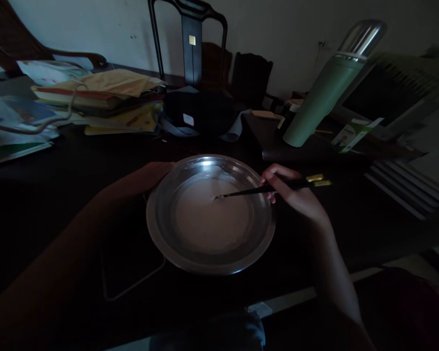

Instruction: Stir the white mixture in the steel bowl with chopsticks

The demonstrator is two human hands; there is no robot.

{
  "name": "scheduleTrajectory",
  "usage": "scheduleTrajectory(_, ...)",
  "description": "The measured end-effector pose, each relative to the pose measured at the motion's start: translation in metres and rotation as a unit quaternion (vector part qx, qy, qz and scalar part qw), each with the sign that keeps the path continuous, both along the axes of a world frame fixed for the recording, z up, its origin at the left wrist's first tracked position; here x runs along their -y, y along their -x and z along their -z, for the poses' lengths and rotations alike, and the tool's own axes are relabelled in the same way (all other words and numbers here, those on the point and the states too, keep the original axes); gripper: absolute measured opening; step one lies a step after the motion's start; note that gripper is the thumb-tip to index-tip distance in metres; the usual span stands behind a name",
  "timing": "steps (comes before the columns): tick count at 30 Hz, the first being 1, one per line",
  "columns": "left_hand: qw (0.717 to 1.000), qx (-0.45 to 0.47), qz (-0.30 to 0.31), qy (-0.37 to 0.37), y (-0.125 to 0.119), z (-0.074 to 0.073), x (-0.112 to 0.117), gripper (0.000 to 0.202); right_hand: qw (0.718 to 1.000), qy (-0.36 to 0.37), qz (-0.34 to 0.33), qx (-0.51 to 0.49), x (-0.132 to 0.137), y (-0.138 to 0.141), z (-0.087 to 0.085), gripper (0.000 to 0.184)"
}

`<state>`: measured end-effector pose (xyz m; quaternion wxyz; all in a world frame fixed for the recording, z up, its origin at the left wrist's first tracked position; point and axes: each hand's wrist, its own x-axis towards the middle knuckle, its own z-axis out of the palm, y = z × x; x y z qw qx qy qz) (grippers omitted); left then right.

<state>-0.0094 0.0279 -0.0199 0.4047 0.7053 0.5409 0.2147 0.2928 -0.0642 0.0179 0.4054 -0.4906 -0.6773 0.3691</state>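
Note:
A round metal basin (154,214) sits on the dark table in front of me, with a pale, milky mixture (208,222) in its bottom. My right hand (287,187) is closed around a pair of dark chopsticks (247,191) with gold-coloured ends. Their tips dip into the mixture near the middle of the basin. At the basin's far left side, my left hand (155,174) holds the outer rim; its fingertips are dim and partly hidden behind the metal.
Books and papers (106,90) are stacked at the back left, beside a dark bag (205,112). A green thermos (320,100) and a small box (351,135) stand at the back right. A thin pale wire or cord (131,287) lies left of the basin.

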Motion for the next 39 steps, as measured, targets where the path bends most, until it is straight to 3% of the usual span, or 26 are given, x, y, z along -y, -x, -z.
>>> scheduleTrajectory(7, 1.0, 0.012, -0.008, 0.016, 0.001, 0.002, 0.0, 0.046, 0.993, 0.012, -0.108, 0.037, 0.01, 0.011, 0.001, 0.021)
scheduleTrajectory(9, 1.0, 0.01, -0.011, 0.002, 0.001, 0.002, -0.001, 0.045, 0.995, 0.024, -0.095, 0.01, 0.008, 0.006, -0.001, 0.023)
scheduleTrajectory(16, 0.999, 0.009, -0.029, 0.02, -0.003, -0.005, 0.004, 0.044, 0.997, -0.01, 0.048, -0.053, -0.004, 0.003, 0.002, 0.024)
scheduleTrajectory(21, 0.999, 0.005, -0.027, 0.017, -0.001, -0.003, 0.005, 0.045, 0.999, 0.014, -0.029, 0.01, 0.003, 0.013, 0.001, 0.024)
scheduleTrajectory(24, 1.0, 0.002, -0.017, 0.004, -0.001, -0.005, 0.005, 0.043, 0.997, 0.04, -0.071, -0.011, 0.005, 0.005, -0.001, 0.025)
scheduleTrajectory(31, 0.999, 0.029, -0.016, 0.039, -0.006, -0.013, 0.012, 0.043, 0.999, -0.013, 0.043, -0.028, -0.004, 0.001, 0.001, 0.025)
scheduleTrajectory(35, 0.999, 0.035, 0.003, 0.03, -0.006, -0.014, 0.014, 0.042, 1.0, 0.001, -0.017, 0.015, 0.002, 0.012, 0.002, 0.023)
scheduleTrajectory(39, 1.0, 0.007, -0.005, 0.027, -0.005, -0.012, 0.013, 0.042, 0.996, 0.028, -0.085, -0.002, 0.008, 0.005, -0.001, 0.024)
